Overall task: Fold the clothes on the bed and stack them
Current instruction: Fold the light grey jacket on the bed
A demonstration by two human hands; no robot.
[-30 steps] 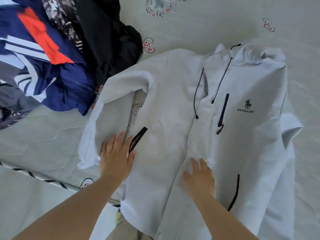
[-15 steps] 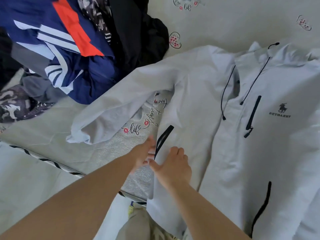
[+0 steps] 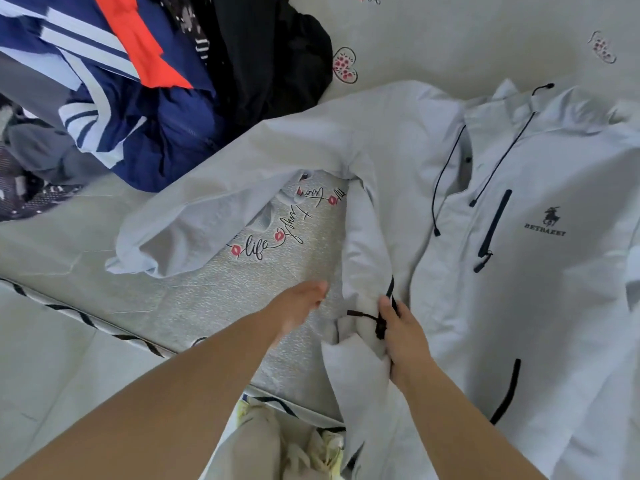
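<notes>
— Where did the pale grey hooded jacket (image 3: 450, 209) lie?
— Front up on the bed (image 3: 450, 43), its sleeve (image 3: 221, 202) stretched toward the pile of dark clothes (image 3: 166, 84) at the upper left.
— And the hands?
— The right hand (image 3: 401, 334) gripped the jacket's bunched hem edge by the black drawcord toggle (image 3: 379, 329). The left hand (image 3: 301, 306) hovered just beside it over the printed sheet, fingers loosely extended, holding nothing; it was blurred.

The jacket (image 3: 519, 306) lies on the bed (image 3: 450, 36) — clothes pile (image 3: 156, 81) behind, to its left.
</notes>
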